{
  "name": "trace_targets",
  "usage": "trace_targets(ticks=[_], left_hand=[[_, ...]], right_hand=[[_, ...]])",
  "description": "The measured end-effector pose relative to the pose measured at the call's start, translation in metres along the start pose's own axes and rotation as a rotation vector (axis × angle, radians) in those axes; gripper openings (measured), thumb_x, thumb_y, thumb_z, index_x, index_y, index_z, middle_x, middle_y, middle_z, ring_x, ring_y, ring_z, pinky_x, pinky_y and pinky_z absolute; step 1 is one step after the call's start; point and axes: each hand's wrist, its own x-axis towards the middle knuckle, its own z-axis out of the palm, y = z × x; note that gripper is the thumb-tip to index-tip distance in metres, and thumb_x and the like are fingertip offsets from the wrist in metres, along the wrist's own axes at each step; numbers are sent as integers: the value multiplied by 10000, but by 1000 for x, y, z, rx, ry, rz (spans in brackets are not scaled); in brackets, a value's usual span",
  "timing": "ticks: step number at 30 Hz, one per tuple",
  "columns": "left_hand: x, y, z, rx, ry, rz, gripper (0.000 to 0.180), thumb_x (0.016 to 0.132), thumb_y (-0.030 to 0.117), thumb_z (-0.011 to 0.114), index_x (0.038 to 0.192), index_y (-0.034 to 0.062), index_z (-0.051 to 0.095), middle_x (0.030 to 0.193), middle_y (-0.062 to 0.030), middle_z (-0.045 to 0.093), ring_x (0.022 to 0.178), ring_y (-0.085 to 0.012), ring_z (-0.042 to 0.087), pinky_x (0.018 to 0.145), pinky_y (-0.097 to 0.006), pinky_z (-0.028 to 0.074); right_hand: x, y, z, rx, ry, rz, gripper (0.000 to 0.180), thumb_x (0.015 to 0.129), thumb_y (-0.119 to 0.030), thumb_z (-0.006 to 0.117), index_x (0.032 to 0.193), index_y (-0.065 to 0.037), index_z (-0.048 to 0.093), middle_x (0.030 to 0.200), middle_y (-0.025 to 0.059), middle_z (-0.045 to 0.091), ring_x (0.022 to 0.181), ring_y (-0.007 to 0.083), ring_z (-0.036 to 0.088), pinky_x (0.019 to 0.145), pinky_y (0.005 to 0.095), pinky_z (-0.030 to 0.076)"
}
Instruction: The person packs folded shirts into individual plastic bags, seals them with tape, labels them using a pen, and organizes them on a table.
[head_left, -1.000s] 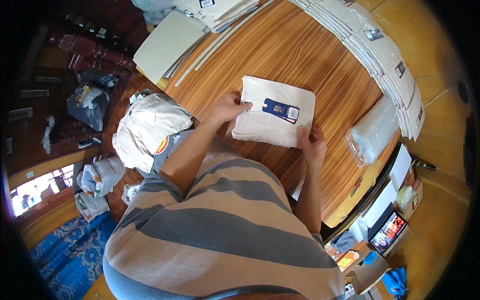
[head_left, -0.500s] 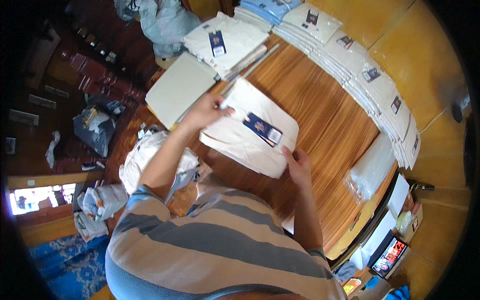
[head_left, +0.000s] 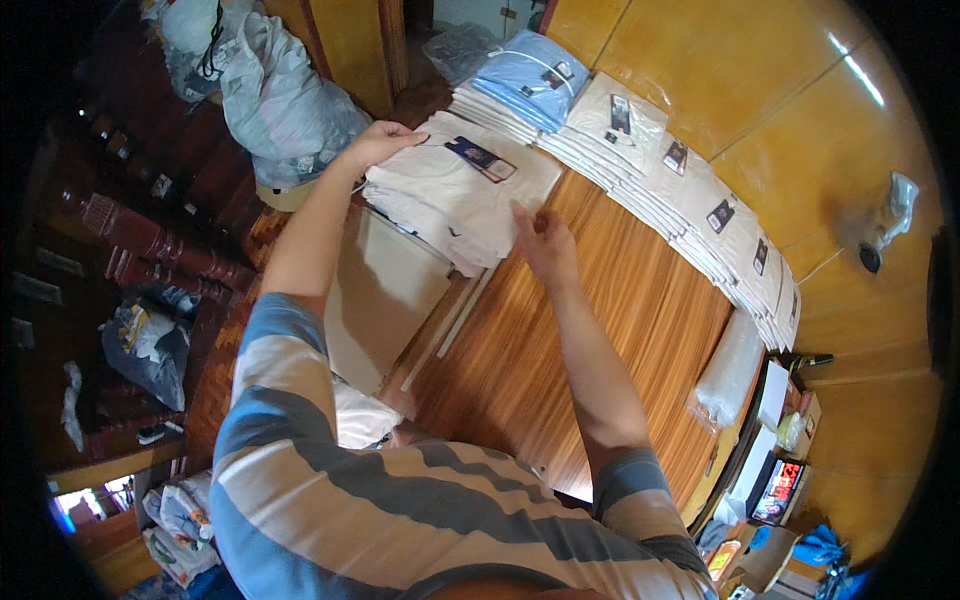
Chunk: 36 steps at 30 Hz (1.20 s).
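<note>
A folded white shirt point(head_left: 432, 172) with a dark hang tag point(head_left: 480, 158) lies over a pile of similar folded garments at the far left of the table. My left hand point(head_left: 385, 145) pinches its far left edge, arm stretched forward. At the shirt's right edge, my right hand point(head_left: 547, 245) has its fingertips closed at the border, partly hiding what they grip. Beneath, lower layers of the pile point(head_left: 468, 255) stick out toward me.
A flat pale board point(head_left: 385, 300) and a thin strip point(head_left: 465, 315) lie on the wooden table point(head_left: 600, 330). Bagged white shirts point(head_left: 690, 205) line the far edge, beside a blue bagged bundle point(head_left: 530, 80). A roll of clear plastic point(head_left: 728, 370) rests at right. Stuffed bags point(head_left: 290, 110) stand far left.
Both hands have carried the folded shirt from the near part of the table, away from me, onto the pile at the far left. The pale board is now uncovered and in shadow.
</note>
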Motion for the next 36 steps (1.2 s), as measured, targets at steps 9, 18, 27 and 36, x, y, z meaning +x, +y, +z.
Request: trace_targets(ticks=[9, 18, 27, 36], left_hand=[[-185, -44, -18, -282, 575, 240, 353, 996, 256, 747, 1263, 35, 683, 1059, -25, 733, 868, -88, 646, 755, -266, 538], [-581, -119, 230, -250, 421, -125, 198, 1037, 246, 682, 1074, 53, 703, 812, -41, 657, 742, -113, 589, 691, -316, 496], [-842, -154, 265, -87, 524, -756, 226, 988, 215, 713, 1099, 21, 746, 813, -126, 710, 616, -198, 596, 609, -347, 493], [-935, -210, 224, -140, 511, -1001, 269, 1005, 213, 704, 1185, 14, 730, 800, -82, 689, 668, -151, 597, 629, -306, 499]], right_hand=[[-185, 195, -21, -49, -114, 30, 352, 1054, -287, 673, 1168, 45, 659, 1058, 139, 718, 955, 202, 688, 840, 347, 561], [-400, 174, 39, 302, -1325, 358, 243, 1066, -259, 650, 1107, -25, 701, 967, 56, 723, 889, 131, 675, 787, 288, 555], [-383, 288, 273, 283, -1073, 661, 268, 1049, -303, 647, 1160, -64, 698, 1072, 78, 769, 859, 149, 720, 723, 305, 592], [-269, 449, 490, -220, -820, 315, 591, 993, -512, 654, 1328, -26, 639, 1312, 210, 695, 1196, 379, 662, 1008, 461, 503]])
